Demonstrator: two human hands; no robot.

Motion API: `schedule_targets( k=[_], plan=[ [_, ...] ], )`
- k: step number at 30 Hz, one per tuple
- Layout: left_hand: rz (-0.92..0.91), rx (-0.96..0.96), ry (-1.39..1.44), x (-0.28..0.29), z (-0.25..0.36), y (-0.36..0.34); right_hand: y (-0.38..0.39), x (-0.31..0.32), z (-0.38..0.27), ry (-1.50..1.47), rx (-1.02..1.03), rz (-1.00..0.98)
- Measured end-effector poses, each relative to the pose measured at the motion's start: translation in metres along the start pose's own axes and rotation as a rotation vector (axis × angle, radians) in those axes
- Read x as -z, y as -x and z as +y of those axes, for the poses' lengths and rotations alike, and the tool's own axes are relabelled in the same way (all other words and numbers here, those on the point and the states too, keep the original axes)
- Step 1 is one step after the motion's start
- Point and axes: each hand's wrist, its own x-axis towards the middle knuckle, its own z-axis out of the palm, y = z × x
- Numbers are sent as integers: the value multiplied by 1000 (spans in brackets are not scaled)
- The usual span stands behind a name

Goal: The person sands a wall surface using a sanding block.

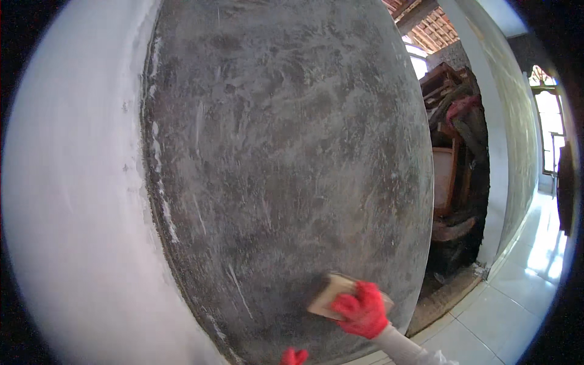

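In a red glove, my right hand (365, 311) grips a flat, tan rectangular block (331, 294) that looks like a sanding block. Its face lies against the lower right part of a grey cement-plastered wall (292, 152). Fingers wrap over the block's outer side, and its edges are slightly smeared by motion. Only the red-gloved fingertips of my left hand (294, 356) show at the bottom edge, close to the wall's lower part. The rest of that hand is out of view, so what it does is hidden. Pale streaks and blotches mark the grey plaster.
A white wall (73, 182) meets the grey one at the left corner. To the right, a doorway opens on stacked wooden furniture (447, 158) in a dark room. Its rough sill (447, 298) borders a glossy white tiled floor (505, 316). A bright window (547, 128) stands farther right.
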Motion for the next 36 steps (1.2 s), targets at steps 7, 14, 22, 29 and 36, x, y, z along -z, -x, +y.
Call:
schedule_targets(
  k=[7, 14, 22, 29, 36],
  plan=[
    [-190, 22, -18, -45, -1, -5, -112, 93, 82, 449, -550, 593],
    [-172, -60, -143, -58, 9, -55, -104, 54, 16, 137, -65, 187],
    [-44, -121, -268, -53, 117, -186, -186, 178, 84, 491, -248, 413],
    [21, -123, -352, -32, 247, -295, -409, 253, 106, 206, -178, 325],
    [105, -67, -453, 8, 357, -364, -389, 244, 110, 129, -121, 169]
  ],
)
